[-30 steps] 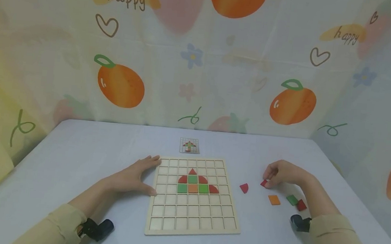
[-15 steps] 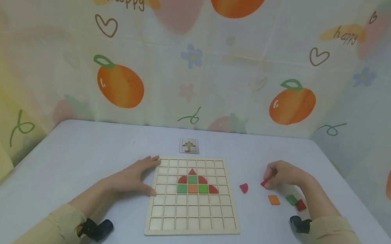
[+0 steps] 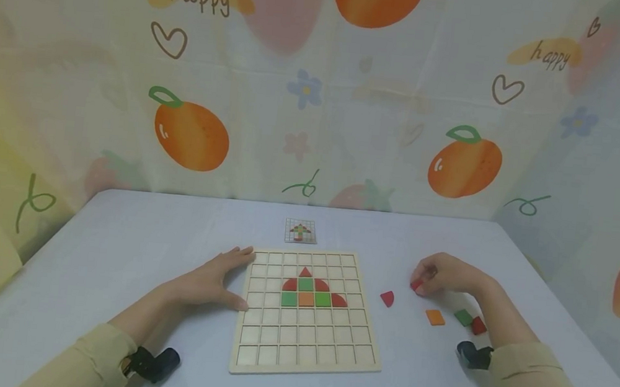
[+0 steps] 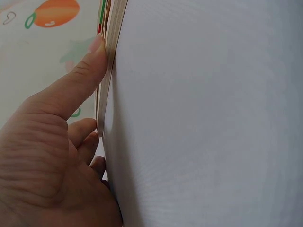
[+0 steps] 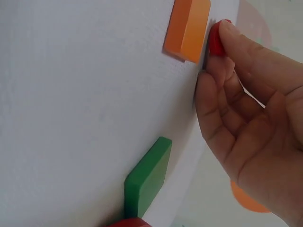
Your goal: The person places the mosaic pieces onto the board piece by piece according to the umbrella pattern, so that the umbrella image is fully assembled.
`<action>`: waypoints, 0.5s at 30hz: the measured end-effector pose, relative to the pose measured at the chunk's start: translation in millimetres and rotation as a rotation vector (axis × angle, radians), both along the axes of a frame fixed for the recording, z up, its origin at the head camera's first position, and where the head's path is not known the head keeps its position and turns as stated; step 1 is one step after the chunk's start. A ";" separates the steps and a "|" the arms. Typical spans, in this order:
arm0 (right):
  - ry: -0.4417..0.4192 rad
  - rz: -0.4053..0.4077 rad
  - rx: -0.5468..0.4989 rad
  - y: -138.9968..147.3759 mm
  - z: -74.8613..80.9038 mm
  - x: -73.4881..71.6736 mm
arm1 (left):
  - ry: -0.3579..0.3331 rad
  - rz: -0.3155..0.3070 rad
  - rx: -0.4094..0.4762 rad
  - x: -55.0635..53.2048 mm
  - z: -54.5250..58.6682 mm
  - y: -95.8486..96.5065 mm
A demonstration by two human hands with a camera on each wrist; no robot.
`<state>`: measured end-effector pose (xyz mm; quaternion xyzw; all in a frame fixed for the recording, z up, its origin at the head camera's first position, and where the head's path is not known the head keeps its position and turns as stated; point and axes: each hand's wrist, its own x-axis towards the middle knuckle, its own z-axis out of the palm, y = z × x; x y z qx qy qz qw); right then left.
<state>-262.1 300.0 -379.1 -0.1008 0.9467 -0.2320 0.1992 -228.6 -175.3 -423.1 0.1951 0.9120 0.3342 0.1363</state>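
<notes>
A wooden grid board (image 3: 302, 336) lies mid-table. Set in it are a red triangle tile (image 3: 305, 273), green square tiles (image 3: 322, 299), an orange square tile (image 3: 306, 299) and red quarter-round tiles (image 3: 338, 300). My left hand (image 3: 217, 281) rests at the board's left edge, thumb and fingers spread; in the left wrist view its thumb lies along the rim. To the right of the board, my right hand (image 3: 448, 274) pinches a small red tile (image 5: 217, 40) between thumb and fingers, low over the table. Its shape is partly hidden by the fingers.
A loose red quarter-round tile (image 3: 386, 299) lies between board and right hand. Nearer me are an orange square tile (image 3: 435, 318), a green tile (image 3: 463, 318) and a red tile (image 3: 478, 325). Behind the board lies a small pattern card (image 3: 301, 231). A printed curtain hangs beyond the table.
My right hand has shifted slightly left with the red tile between its fingers. The left hand and the board have stayed put.
</notes>
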 end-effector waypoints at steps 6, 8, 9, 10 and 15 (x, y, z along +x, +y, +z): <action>0.024 0.018 -0.014 -8.7 5.4 -1.4 | 0.002 0.004 -0.003 0.0 -0.2 -0.2; 0.040 0.033 -0.030 -11.7 7.8 -2.0 | 0.005 0.000 -0.002 -0.1 -0.7 -0.4; 0.048 0.034 -0.036 -13.6 8.6 -2.4 | 0.006 -0.002 -0.001 -0.1 -1.0 -0.6; 0.055 0.030 -0.042 -15.9 9.2 -2.7 | 0.005 -0.002 0.002 -0.2 -1.2 -0.6; 0.099 0.038 -0.093 -30.7 12.2 -1.3 | 0.004 -0.008 0.012 -0.5 -1.9 -0.9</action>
